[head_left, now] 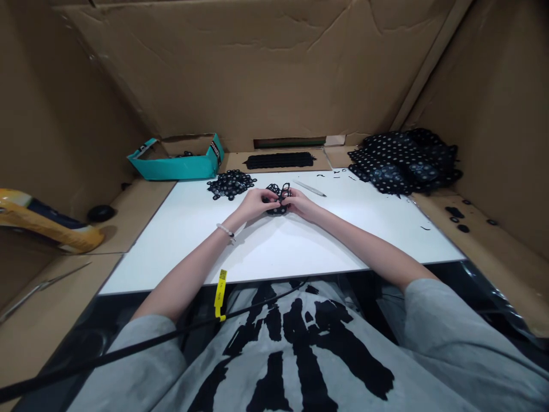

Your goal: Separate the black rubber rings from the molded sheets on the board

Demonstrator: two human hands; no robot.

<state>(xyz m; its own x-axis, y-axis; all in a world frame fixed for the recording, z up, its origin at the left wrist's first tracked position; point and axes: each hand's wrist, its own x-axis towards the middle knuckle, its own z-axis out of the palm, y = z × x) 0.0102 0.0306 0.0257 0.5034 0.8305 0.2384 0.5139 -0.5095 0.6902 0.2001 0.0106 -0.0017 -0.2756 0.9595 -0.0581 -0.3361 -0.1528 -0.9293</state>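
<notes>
Over the white board (257, 252), my left hand (259, 201) and my right hand (299, 204) meet with fingers pinched. Both grip a small black dotted piece (277, 211), which looks soft and flexible. Black loops (286, 190) stick up between the fingertips; how they join the piece is too small to tell. My fingers hide much of it. Left of my left hand lies a heap of small black rings (231, 184). Just beyond my right hand is a slim grey pointed tool (311, 187), perhaps tweezers.
A teal box (175, 169) stands at the back left, beside black strips (281, 160). Black dotted sheets (403, 163) are piled at the back right. On the left are a yellow bottle-like object (47, 220) and scissors (45, 284). Cardboard walls (257, 68) enclose the workspace.
</notes>
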